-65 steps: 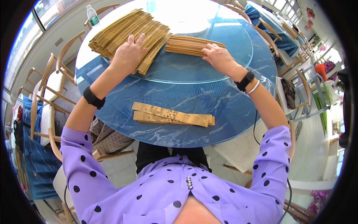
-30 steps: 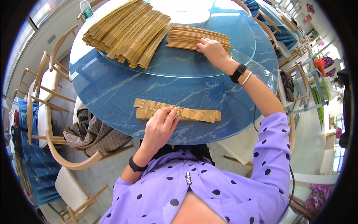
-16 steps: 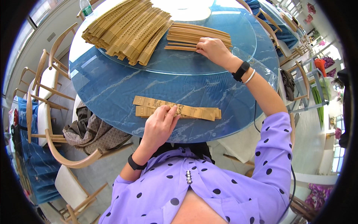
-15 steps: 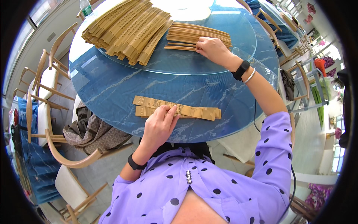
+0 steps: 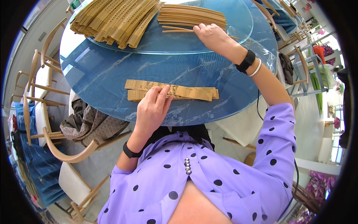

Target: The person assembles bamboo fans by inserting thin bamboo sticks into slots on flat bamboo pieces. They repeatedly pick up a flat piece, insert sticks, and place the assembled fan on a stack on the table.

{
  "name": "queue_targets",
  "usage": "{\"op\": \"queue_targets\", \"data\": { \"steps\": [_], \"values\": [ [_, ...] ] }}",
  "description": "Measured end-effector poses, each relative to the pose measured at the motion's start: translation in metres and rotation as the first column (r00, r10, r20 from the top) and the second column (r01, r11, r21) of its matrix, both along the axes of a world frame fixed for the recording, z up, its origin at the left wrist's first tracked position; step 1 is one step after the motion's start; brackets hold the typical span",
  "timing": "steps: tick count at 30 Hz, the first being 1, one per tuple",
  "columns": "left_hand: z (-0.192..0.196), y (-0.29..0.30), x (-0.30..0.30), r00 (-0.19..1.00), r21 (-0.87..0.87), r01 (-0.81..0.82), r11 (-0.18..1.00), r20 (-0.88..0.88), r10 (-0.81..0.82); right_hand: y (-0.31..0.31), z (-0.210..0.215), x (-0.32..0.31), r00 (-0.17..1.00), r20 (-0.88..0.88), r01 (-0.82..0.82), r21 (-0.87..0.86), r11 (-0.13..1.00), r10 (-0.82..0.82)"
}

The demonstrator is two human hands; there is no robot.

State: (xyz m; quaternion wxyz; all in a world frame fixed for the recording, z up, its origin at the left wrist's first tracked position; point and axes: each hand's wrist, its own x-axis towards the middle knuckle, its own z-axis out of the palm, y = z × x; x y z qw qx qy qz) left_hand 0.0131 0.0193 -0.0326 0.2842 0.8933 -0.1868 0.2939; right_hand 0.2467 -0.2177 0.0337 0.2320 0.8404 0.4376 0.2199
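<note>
Near the table's front edge, my left hand (image 5: pixel 151 108) rests on a small stack of flat brown paper chopstick sleeves (image 5: pixel 199 93). Its fingers and thumb close over the top sleeve, which lies slightly askew on those beneath. My right hand (image 5: pixel 218 40) reaches far across to a row of thin wooden chopsticks (image 5: pixel 192 15). Its fingertips pinch a pair of chopsticks (image 5: pixel 177 29) at the row's near side; the part under the fingers is hidden. Left of the row, a large fanned pile of brown paper sleeves (image 5: pixel 115 22) lies on the glass turntable (image 5: pixel 186 47).
The round blue marble-patterned table (image 5: pixel 100 71) carries the turntable. Clear plastic film (image 5: pixel 261 52) lies at its right side. Wooden chairs (image 5: pixel 48 89) stand at the left, one holding a patterned bag (image 5: pixel 93 123). A black cable (image 5: pixel 258 106) hangs beside my right arm.
The table and its contents sit higher in the view. My right hand has shifted slightly rightward along the chopsticks, and their right end now shows past it. My left hand stays on the sleeves.
</note>
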Motion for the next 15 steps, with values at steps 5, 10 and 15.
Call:
{"op": "queue_targets", "data": {
  "steps": [5, 10, 15],
  "values": [
    [0.0, 0.008, -0.009, 0.995, -0.228, -0.053, 0.972, 0.07, 0.07, -0.003, 0.031, -0.105, 0.993, -0.06, -0.099, 0.102, 0.99, 0.106],
    [0.023, -0.008, -0.017, 0.97, -0.581, 0.036, 0.813, -0.176, -0.169, -0.001, 0.024, -0.199, 0.979, -0.127, -0.119, 0.264, 0.957, 0.157],
    [0.019, -0.01, -0.018, 0.988, -0.2, -0.144, 0.969, -0.089, 0.128, -0.009, 0.013, -0.233, 0.972, -0.179, -0.052, 0.467, 0.883, 0.152]
  ]
}}
